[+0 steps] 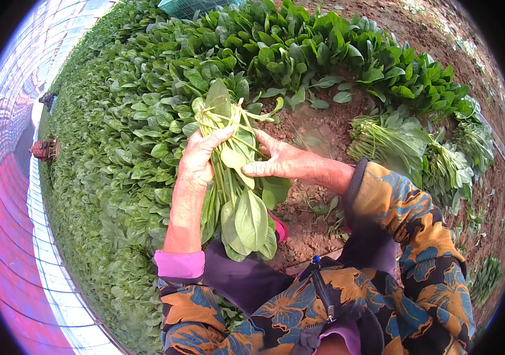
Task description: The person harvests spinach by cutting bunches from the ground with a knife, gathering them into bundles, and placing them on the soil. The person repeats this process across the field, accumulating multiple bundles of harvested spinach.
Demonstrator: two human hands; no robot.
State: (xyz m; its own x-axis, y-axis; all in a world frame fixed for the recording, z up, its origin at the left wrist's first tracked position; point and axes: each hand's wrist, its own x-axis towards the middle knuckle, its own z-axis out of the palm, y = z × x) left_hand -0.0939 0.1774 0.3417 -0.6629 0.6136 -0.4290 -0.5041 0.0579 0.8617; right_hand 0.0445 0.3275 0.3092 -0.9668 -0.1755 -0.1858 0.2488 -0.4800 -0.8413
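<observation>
A bunch of cut spinach (246,217) hangs in front of my body, its pale stem ends upward and its broad leaves pointing down. My left hand (197,155) wraps the bunch from the left, thumb across the stems. From the right, my right hand (279,157) takes hold of it, with the thumb against a yellowish leaf (234,160) and the other fingers partly hidden behind the greens. One bent stem with small leaves (266,116) sticks out at the top right of the bunch.
Dense growing spinach (124,146) covers the left side and curves across the top. Cut spinach (385,140) lies in piles on the right, on brown soil (319,126). A green plastic crate (190,8) stands at the top. A ribbed greenhouse wall (8,248) bends along the left.
</observation>
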